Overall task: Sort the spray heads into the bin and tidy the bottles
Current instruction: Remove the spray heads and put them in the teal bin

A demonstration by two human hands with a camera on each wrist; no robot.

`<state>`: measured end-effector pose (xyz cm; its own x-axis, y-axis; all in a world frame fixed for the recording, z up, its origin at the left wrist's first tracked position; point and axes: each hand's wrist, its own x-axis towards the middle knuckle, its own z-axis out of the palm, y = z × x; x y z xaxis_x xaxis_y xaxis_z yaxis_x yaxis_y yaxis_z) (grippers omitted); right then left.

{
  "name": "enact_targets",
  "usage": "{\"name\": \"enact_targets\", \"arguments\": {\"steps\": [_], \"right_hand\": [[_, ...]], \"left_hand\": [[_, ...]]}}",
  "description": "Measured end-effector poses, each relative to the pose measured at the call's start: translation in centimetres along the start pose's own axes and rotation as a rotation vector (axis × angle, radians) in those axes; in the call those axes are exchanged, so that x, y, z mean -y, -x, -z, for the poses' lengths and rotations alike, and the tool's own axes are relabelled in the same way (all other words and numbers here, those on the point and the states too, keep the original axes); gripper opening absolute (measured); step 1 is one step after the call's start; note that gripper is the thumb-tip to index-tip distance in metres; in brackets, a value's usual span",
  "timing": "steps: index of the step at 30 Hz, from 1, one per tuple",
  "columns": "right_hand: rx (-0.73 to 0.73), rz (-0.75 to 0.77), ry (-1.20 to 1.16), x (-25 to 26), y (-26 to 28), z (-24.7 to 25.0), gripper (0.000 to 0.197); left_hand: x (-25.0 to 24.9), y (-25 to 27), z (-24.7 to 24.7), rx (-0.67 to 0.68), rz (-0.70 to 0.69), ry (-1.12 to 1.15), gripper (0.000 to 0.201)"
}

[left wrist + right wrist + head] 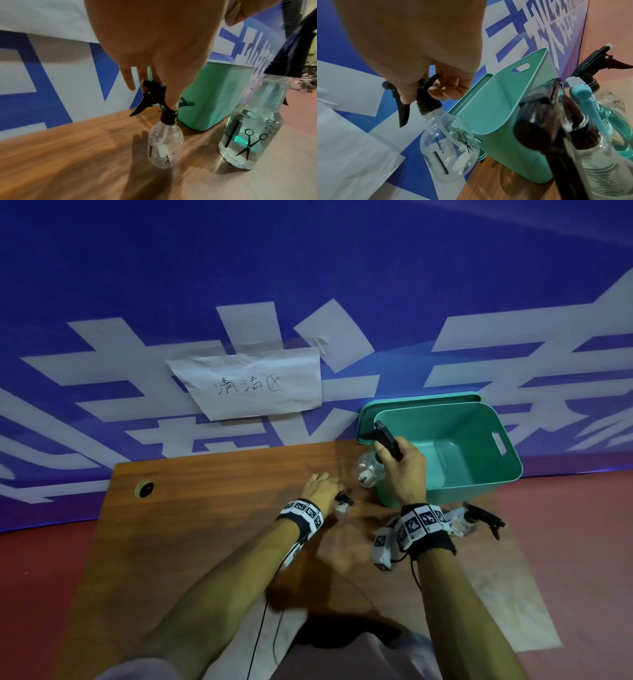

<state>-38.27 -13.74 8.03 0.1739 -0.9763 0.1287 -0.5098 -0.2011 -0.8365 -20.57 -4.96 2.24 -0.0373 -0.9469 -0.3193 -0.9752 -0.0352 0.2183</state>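
My right hand (402,470) grips the black spray head (388,441) of a clear bottle (364,474) and holds it in the air by the left corner of the teal bin (479,474). In the right wrist view the fingers (452,89) curl round the spray head (426,97), and the bottle (448,148) hangs tilted beside the bin (505,121). My left hand (320,489) lies low over the table with straight fingers (130,81) and holds nothing. A second clear bottle (342,508) with a black head stands by that wrist, and it is large in the left wrist view (250,135).
More spray bottles (466,523) stand right of my right wrist; one has a blue head (583,94), one a black trigger (599,60). A teal lid (411,400) leans behind the bin. The wooden table (205,508) has a cable hole (145,488) at far left. A paper sign (250,383) hangs on the blue wall.
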Motion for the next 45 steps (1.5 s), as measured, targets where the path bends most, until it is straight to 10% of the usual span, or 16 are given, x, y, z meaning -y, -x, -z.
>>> {"name": "enact_targets", "arguments": {"steps": [8, 21, 27, 45], "right_hand": [[0.0, -0.003, -0.1, 1.6, -0.2, 1.4, 0.018], [-0.321, -0.143, -0.198, 3.7, 2.1, 6.4, 0.015], [-0.403, -0.167, -0.18, 1.7, 2.3, 9.3, 0.032], [0.029, -0.157, -0.05, -5.2, -6.4, 18.0, 0.017]], "left_hand": [[0.7, 0.2, 0.1, -0.125, 0.147, 0.161, 0.02], [-3.9, 1.1, 10.4, -0.547, -0.062, 0.266, 0.019], [-7.5, 0.2, 12.0, -0.538, -0.153, 0.343, 0.019], [-16.2, -7.7, 10.2, -0.49, 0.036, 0.266, 0.01]]}}
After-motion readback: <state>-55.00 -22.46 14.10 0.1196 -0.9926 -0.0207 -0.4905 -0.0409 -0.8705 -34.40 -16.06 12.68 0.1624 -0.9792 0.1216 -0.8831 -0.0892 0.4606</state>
